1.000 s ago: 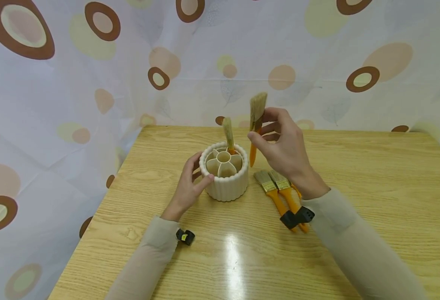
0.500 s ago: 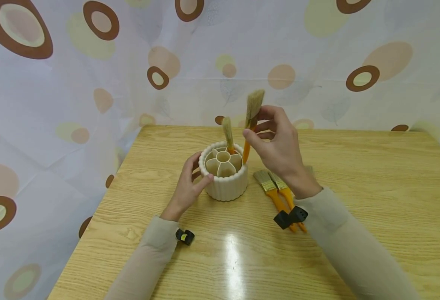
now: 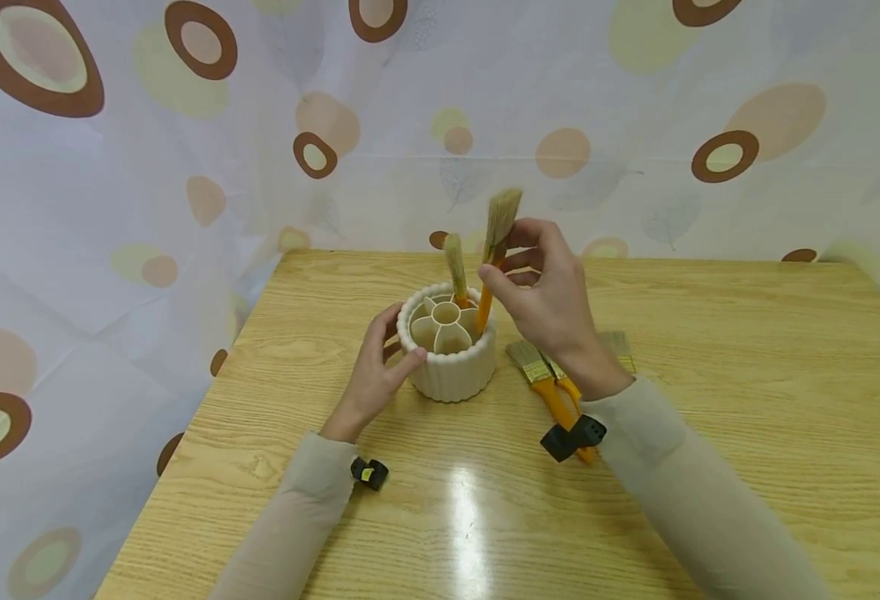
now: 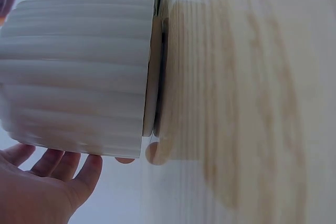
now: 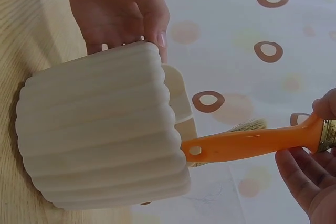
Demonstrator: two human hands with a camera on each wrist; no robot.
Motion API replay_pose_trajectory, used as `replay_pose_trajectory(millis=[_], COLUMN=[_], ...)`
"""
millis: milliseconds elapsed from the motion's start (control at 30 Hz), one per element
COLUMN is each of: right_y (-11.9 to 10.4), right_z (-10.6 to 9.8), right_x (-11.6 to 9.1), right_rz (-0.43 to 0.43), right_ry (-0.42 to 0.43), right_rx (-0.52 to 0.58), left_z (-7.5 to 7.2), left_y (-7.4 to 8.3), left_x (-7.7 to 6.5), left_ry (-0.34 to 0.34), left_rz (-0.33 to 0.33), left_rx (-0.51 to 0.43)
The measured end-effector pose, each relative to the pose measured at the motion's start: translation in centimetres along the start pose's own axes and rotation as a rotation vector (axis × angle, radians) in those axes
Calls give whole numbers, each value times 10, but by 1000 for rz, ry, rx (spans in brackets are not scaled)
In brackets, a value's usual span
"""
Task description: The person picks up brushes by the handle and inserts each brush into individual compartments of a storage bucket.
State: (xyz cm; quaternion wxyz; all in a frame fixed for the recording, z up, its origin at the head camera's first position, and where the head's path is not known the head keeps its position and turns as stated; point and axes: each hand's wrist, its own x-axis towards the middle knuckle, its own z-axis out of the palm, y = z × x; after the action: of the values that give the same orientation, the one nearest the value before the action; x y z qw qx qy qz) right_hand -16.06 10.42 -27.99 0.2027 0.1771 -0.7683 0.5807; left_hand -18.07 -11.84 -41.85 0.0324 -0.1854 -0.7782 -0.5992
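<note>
Item, pen-and-brush holder (image 3: 451,379): one, cream, ribbed wall, scalloped rim, petal-shaped compartments round a central tube; stands upright on the wood-grain table (image 3: 297,333), in front of me.

Item, my left hand (image 3: 376,367): at the holder's left side, thumb on the rim, fingers bent against the ribbed wall, gripping it.

Item, my right hand (image 3: 548,292): thumb and fingertips pinching a flat paintbrush (image 3: 503,218) near its metal ferrule; bristles up, slightly tilted, the orange handle's end just inside the rim on the holder's right side.

Item, second paintbrush (image 3: 455,262): bristles up in a rear compartment, leaning a little left.

Item, loose paintbrushes (image 3: 552,403): several, orange-handled, lying right of the holder; count uncertain, my forearm covering part.

Item, patterned cloth (image 3: 410,92): pale, with brown-ringed ovals, behind the table.
</note>
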Motion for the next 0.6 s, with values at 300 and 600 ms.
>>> replay_pose_trajectory(millis=[300,600], right_y=[5,13], right_z=[4,10], right_x=[-3,-8], right_rz=[32,44], right_ry=[-16,-25], right_rx=[-4,5], left_z=[0,0], left_y=[0,1], left_x=[0,-1], left_ry=[-1,0], left_rz=[-5,1], left_rx=[3,1])
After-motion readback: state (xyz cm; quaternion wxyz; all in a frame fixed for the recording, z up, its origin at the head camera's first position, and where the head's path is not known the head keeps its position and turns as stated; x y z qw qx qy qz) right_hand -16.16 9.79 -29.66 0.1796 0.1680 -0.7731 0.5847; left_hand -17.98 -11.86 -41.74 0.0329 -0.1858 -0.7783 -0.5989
